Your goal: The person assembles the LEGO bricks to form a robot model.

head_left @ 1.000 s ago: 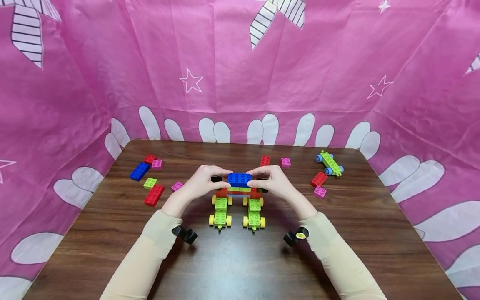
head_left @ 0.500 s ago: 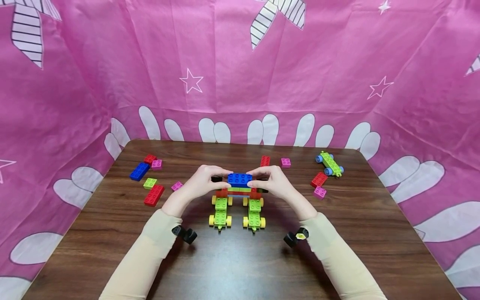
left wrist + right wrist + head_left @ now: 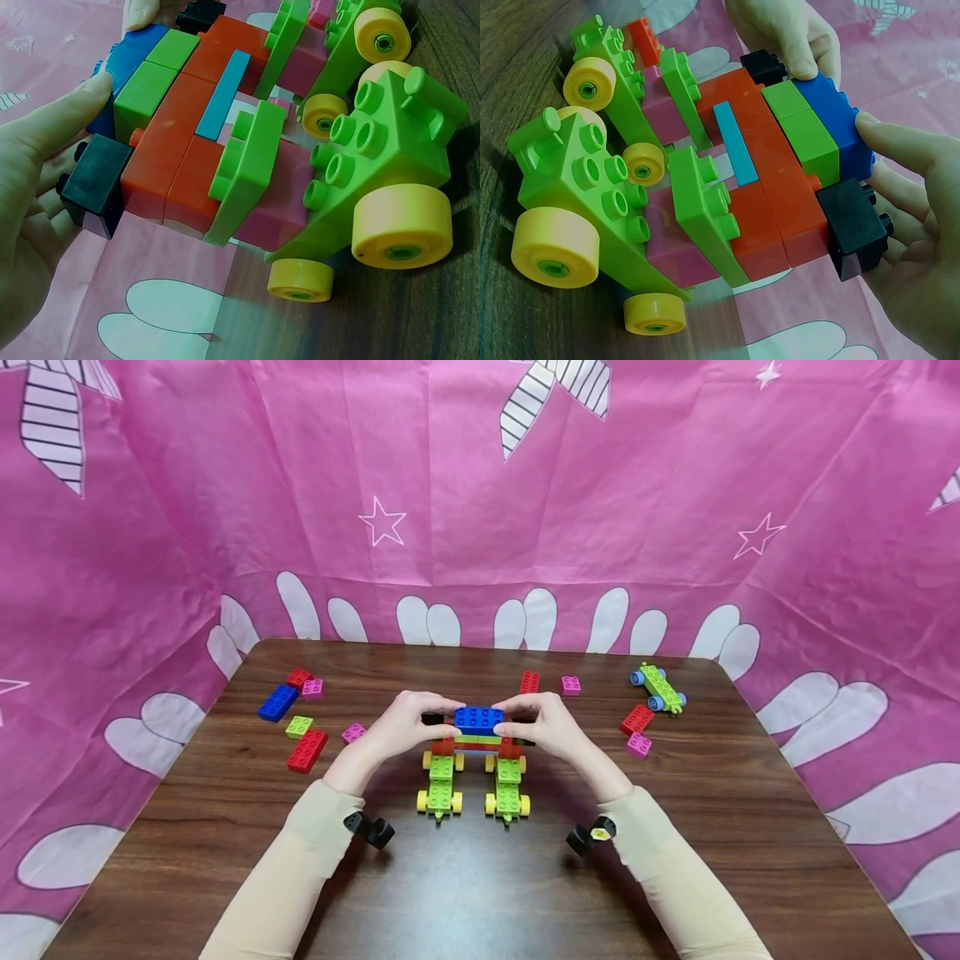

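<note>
A blue building brick (image 3: pixel 479 720) tops a built brick figure at the table's middle. My left hand (image 3: pixel 403 724) pinches its left end between thumb and fingers, and my right hand (image 3: pixel 553 727) pinches the right end the same way. In the left wrist view, two green bricks (image 3: pixel 146 97) lie right under the blue one, above red bricks (image 3: pixel 169 142) with a light blue strip (image 3: pixel 223 96). A black brick (image 3: pixel 855 225) sits at each side of the red layer. Pink bricks (image 3: pixel 676 238) join the legs to green wheeled bases (image 3: pixel 441 797) with yellow wheels (image 3: pixel 555 246).
Loose bricks lie to the left, among them a blue one (image 3: pixel 278 702), a red one (image 3: pixel 307 751) and a green one (image 3: pixel 299 727). Toward the right are a red brick (image 3: pixel 637 719), pink bricks (image 3: pixel 639 745) and a green wheeled base (image 3: pixel 659 687) with blue wheels. Pink cloth (image 3: pixel 465 527) surrounds the table.
</note>
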A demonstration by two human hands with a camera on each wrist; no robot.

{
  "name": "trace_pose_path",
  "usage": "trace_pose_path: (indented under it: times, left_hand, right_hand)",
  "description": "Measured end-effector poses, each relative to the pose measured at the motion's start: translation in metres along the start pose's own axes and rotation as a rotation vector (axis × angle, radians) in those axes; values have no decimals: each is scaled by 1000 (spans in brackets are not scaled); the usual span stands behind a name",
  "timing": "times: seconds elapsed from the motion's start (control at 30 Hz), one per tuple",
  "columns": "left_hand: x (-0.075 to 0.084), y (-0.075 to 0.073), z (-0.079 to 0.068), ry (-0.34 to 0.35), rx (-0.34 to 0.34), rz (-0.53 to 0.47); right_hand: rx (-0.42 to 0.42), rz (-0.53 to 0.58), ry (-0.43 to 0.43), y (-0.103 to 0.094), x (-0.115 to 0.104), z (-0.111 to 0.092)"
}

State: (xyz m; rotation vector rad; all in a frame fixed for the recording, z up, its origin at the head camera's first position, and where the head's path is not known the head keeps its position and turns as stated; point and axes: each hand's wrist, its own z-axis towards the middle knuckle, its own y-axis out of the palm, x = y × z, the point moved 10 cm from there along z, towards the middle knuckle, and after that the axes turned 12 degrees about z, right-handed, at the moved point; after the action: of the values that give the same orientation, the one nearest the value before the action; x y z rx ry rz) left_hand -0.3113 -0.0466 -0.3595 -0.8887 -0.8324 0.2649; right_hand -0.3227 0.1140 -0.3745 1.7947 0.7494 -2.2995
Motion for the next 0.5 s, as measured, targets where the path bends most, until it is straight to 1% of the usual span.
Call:
trace_pose_path:
  times: [0.17, 0.37, 0.5]
  left_hand:
    - [0, 0, 0, 2, 5, 6]
    - [3, -1, -1, 26, 31, 26]
    - [3, 0, -3, 44, 49, 56]
  right_hand:
    - [-1, -11, -2, 0, 0, 0]
    - [-1, -20, -6, -1, -1, 0]
    - [1, -26, -10, 0, -2, 0]
